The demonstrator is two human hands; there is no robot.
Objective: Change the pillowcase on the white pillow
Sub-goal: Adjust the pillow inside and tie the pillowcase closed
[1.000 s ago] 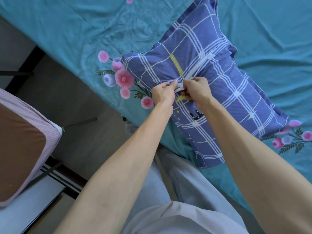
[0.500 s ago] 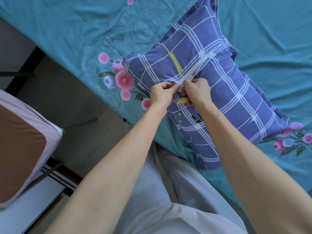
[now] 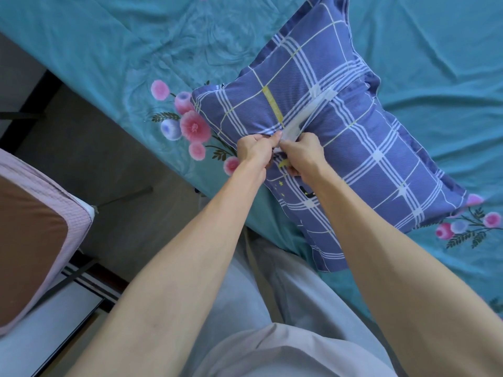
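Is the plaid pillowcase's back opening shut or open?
Partly open: a white strip shows in the pillowcase slit above both pinching hands.

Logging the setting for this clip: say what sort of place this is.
Most likely a bedroom: a bed with a teal flowered sheet, a blue checked pillow worked by both hands, and a second mattress nearby.

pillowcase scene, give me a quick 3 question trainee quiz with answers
1. True or false: the blue plaid pillowcase is already off the pillow.
2. What shows in the open slit between the two hands? A) white pillow B) a zip pull C) a pink towel
3. Fill in: the pillow lies on a ____ floral bedsheet.

Key
1. False: it covers the pillow, and the left hand and right hand both pinch its opening.
2. A, the white pillow.
3. Teal.
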